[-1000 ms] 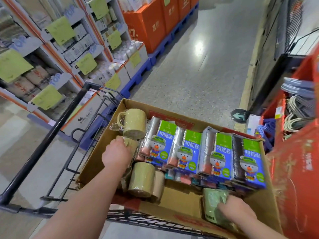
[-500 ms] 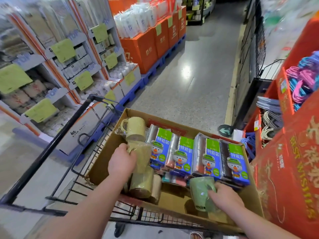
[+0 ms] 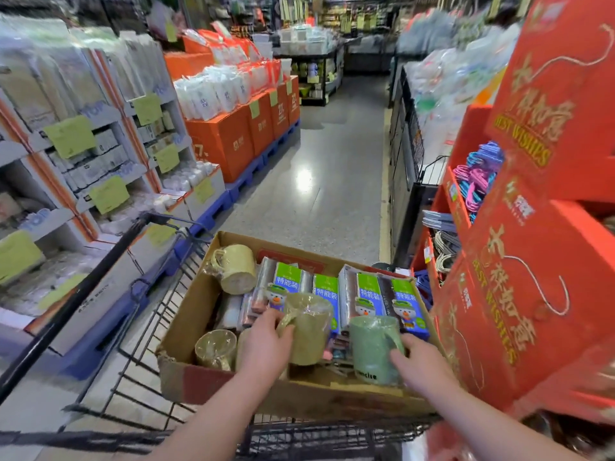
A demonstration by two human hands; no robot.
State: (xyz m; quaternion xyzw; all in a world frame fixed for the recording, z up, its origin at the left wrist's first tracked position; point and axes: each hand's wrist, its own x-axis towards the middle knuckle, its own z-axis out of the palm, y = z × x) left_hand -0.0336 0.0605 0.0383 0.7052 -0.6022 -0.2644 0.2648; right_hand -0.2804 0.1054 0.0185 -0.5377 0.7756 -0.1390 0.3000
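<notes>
Head: green mug [image 3: 374,349] beside right edge of box [image 3: 299,394]

We are noting two mugs. The olive mug [image 3: 311,331], wrapped in clear film, is tilting slightly with its handle to the left, in the left grip [image 3: 263,347]. The green mug [image 3: 372,347], dark lettering near its base, is standing upright just beside it in the right grip [image 3: 422,364], both over the cardboard box [image 3: 299,397].

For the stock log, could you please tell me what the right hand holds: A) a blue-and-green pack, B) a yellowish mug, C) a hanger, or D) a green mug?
D: the right hand grips a green mug; the left hand holds the yellowish mug.
</notes>
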